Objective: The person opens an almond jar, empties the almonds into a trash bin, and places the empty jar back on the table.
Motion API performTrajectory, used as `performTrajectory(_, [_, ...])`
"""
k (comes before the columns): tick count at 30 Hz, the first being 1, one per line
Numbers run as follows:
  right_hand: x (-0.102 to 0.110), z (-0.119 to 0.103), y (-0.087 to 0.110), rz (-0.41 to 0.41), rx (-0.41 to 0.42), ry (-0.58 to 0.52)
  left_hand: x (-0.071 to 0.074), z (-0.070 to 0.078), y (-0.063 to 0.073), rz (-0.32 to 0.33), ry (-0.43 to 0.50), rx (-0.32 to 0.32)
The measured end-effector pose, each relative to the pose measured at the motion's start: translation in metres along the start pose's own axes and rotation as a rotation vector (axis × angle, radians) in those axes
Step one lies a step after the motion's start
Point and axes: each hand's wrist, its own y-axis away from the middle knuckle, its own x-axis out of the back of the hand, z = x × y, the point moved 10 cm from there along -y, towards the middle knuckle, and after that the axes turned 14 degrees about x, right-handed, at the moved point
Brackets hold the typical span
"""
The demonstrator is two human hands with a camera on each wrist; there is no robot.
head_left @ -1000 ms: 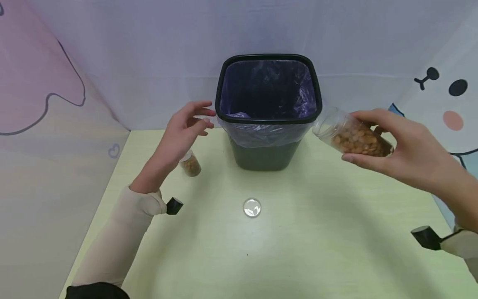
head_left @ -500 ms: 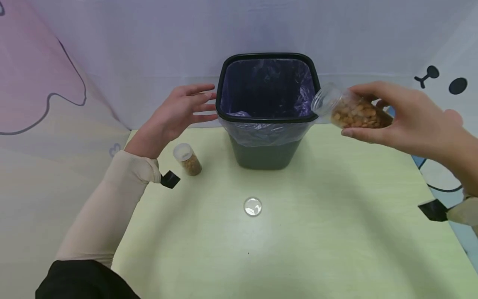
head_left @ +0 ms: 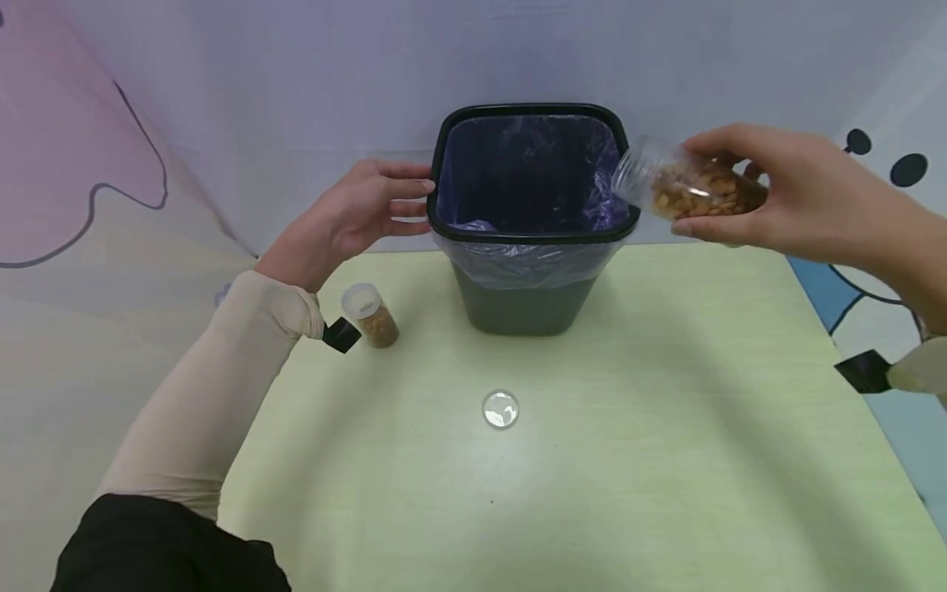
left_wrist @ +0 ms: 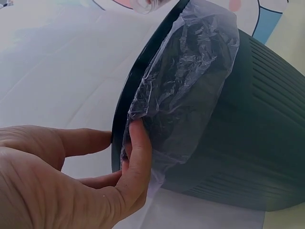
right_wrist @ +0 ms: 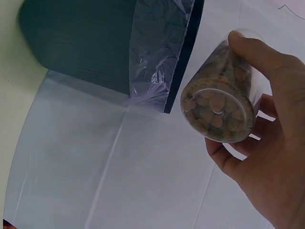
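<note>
A dark green trash bin (head_left: pixel 524 308) with a translucent bag folded over its black rim stands at the table's back. My left hand (head_left: pixel 355 210) is at its left side; the left wrist view shows the thumb at the rim and the fingers against the bag (left_wrist: pixel 195 71) below it. My right hand (head_left: pixel 792 193) grips a clear jar (head_left: pixel 691 182), its thumb and fingers on opposite sides. The jar lies tilted nearly level, its lidless mouth at the bin's right rim. Tan nut-like pieces fill much of it, seen through its base (right_wrist: pixel 217 114) in the right wrist view.
A smaller capped jar (head_left: pixel 372 316) with similar pieces stands left of the bin, near my left wrist. A clear round disc (head_left: pixel 501 409) lies mid-table (head_left: pixel 636 477). Behind the bin hangs a pale cloth (head_left: pixel 333 74).
My right hand has risen with the jar, bringing its mouth to the bin's right rim. My left hand has moved up and its fingers have reached the bin's left rim.
</note>
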Motion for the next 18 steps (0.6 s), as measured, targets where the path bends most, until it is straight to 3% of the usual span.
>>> performTrajectory(12, [-0.005, 0.022, -0.019, -0.131, -0.028, 0.066, -0.001, -0.003, -0.005, -0.011, 0.034, 0.025])
performTrajectory(18, [-0.006, 0.023, -0.027, -0.159, 0.033, 0.116, -0.002, -0.003, -0.004, -0.007, 0.003, 0.017])
